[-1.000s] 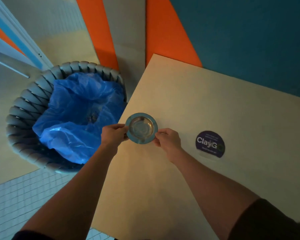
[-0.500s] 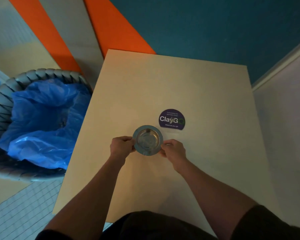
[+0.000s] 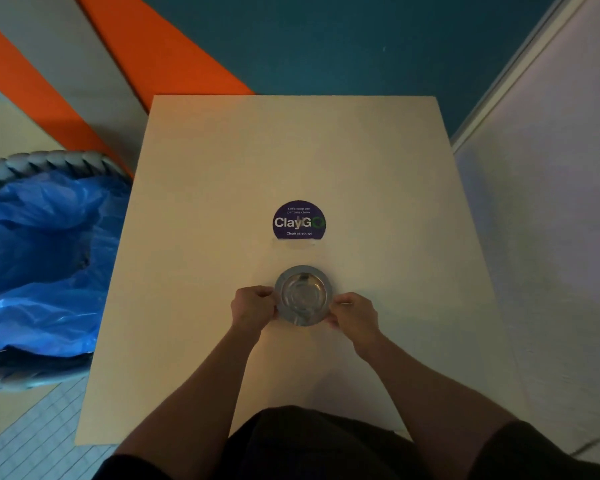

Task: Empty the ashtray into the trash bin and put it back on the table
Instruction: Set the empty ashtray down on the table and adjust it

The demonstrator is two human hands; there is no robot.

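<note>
Metal item: ashtray, round, shiny steel bowl with a flat grey-blue rim; upright, level, opening upward.
Head view, change: one second ago the ashtray was held at the table's left edge, next to the trash bin; now it sits in front of the person, near the table's middle, just below the sticker.
Head view, bin position: trash bin now lies well apart at the left frame edge, its blue liner open.
Meaning for task: judged from position, the emptying step is done and the return step is nearly complete; only set-down and release remain.
Left hand: left hand is clamped on the left rim, fingers curled around the edge.
Right hand: right hand is clamped on the right rim, thumb on top of the edge.
Contact with table: table is directly beneath the ashtray; whether the base is touching the top or held just above cannot be told.
Ashtray contents: bowl appears bare, with only reflections and concentric rings visible; fine residue would be too small to confirm.
Ashtray detail: one dark notch shows at the far rim.
Handling judgement: light, rigid and smooth, so it is likely to slide if released while tilted.
</note>
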